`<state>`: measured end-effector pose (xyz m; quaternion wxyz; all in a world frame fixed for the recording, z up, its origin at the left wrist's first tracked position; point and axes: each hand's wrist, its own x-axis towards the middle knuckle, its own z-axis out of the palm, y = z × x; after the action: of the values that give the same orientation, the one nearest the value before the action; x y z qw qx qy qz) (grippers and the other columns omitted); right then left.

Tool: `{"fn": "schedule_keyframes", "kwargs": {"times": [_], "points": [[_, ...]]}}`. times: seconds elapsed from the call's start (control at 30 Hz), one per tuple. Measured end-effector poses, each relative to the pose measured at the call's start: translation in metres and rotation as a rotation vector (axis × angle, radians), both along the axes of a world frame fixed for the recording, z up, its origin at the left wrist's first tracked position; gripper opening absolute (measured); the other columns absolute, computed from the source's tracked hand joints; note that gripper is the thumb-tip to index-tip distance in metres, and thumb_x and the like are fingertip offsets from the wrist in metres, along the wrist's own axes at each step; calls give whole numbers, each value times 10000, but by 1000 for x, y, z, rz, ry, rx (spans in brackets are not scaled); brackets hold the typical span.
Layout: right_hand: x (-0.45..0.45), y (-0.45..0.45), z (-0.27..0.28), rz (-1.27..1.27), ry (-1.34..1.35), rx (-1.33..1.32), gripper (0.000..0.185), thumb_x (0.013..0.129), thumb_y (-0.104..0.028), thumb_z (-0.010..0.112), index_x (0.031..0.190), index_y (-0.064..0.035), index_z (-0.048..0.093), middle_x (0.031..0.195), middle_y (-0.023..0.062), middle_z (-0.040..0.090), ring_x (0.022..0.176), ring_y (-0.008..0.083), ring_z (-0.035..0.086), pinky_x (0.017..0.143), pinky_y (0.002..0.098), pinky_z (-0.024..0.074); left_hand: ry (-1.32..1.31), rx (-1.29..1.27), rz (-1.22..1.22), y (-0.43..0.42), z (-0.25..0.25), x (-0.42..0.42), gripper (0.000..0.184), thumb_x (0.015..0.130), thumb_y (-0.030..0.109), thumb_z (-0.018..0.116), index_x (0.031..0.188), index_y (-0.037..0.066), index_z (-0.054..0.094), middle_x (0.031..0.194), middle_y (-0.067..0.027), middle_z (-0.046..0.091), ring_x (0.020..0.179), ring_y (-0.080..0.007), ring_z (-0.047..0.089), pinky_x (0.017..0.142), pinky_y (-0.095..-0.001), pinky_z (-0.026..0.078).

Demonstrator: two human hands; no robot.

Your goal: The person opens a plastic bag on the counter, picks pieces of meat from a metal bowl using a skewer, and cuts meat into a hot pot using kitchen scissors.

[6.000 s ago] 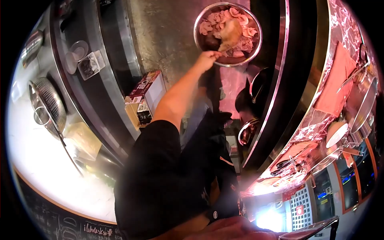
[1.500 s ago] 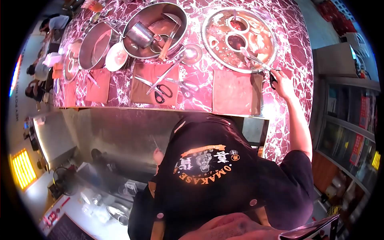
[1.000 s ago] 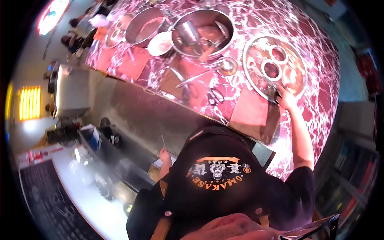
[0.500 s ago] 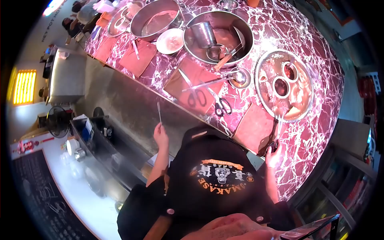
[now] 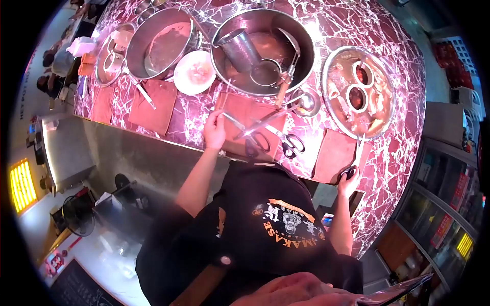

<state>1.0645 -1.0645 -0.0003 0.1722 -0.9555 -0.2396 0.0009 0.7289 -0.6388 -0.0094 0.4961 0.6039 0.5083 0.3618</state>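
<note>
My left hand (image 5: 214,131) is closed around a slim metal utensil (image 5: 224,98), held over the front edge of a brown napkin; its kind is hard to make out. Black-handled scissors (image 5: 360,150) are in my right hand (image 5: 348,182), blades pointing away from me towards a round metal tray (image 5: 326,97). Two small bowls of sauce and pieces of food sit in that tray. Between my hands, two more pairs of scissors, one with black handles (image 5: 293,146), lie on the brown napkin (image 5: 235,140). A metal ladle (image 5: 308,104) rests just beyond them.
A large steel pot (image 5: 217,66) contains a perforated metal cylinder (image 5: 240,53) and wood-handled tools. Left of it are a white bowl (image 5: 195,73) and another deep pot (image 5: 133,51). Brown napkins line the near edge of the marbled table (image 5: 408,76). A fan (image 5: 79,214) stands behind left.
My left hand has moved forward over the table edge with the slim utensil. My right hand still holds the scissors, slightly farther forward. The view has shifted towards the table.
</note>
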Motion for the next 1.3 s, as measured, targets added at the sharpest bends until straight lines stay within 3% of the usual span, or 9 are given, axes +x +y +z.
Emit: {"fn": "schedule_keyframes", "kwargs": {"times": [0.27,0.37,0.5,0.6,0.67,1.07,1.1,1.2,1.3], "points": [[-15,18,-22,-238,-4,-154,541,809,-122,588,1335,-82,466,1265,220,514,1152,400,506,971,499,425,6,227,150,119,75,28,199,927,178,609,907,-17,576,757,-3,537,710,-94,505,652,-265,436],[-13,20,-35,-261,-62,-123,506,813,-116,578,1310,-81,485,1247,218,534,1126,408,525,951,510,435,-132,296,189,209,98,71,517,835,319,704,1171,-53,577,1053,-155,659,912,-200,642,794,-313,488],[-12,27,-35,-298,-101,-144,390,866,-130,552,1252,-80,535,1158,207,598,1053,406,571,918,514,451,305,251,29,305,86,123,797,710,520,729,1288,10,524,1062,-202,668,995,-328,644,856,-412,486],[-11,26,-31,-323,1,-201,499,815,-129,565,1304,-78,482,1257,205,541,1143,414,515,955,527,424,334,357,-36,304,122,155,657,767,459,680,1269,56,549,1037,-203,674,1010,-362,631,867,-430,484],[-12,25,-33,-320,0,-194,549,796,-132,571,1330,-80,454,1289,207,514,1171,418,490,977,526,407,161,423,-141,270,175,172,300,871,317,600,1029,72,667,895,-108,705,849,-260,673,741,-390,506],[-5,7,-33,-208,112,-196,678,761,-102,631,1393,-69,387,1326,241,464,1212,385,477,1045,454,385,357,539,-334,300,116,246,376,845,383,633,1088,96,629,843,-176,671,800,-330,655,715,-438,501],[-6,8,-29,-195,161,-191,692,779,-133,609,1413,-73,338,1343,259,431,1226,428,435,1047,504,354,176,502,-275,298,111,245,394,846,366,645,1127,92,617,846,-167,672,786,-310,655,713,-431,502],[-10,14,-22,-199,139,-195,689,783,-142,609,1415,-78,341,1336,258,436,1224,427,434,1042,503,357,467,367,-385,329,81,249,600,849,359,651,1347,78,472,937,-180,677,844,-276,664,776,-413,506],[-13,17,-21,-214,103,-180,675,783,-146,623,1404,-89,367,1318,254,457,1218,418,446,1041,493,356,407,393,-287,289,82,225,466,836,387,634,1186,82,593,1013,-187,677,945,-320,653,840,-422,500]]}}
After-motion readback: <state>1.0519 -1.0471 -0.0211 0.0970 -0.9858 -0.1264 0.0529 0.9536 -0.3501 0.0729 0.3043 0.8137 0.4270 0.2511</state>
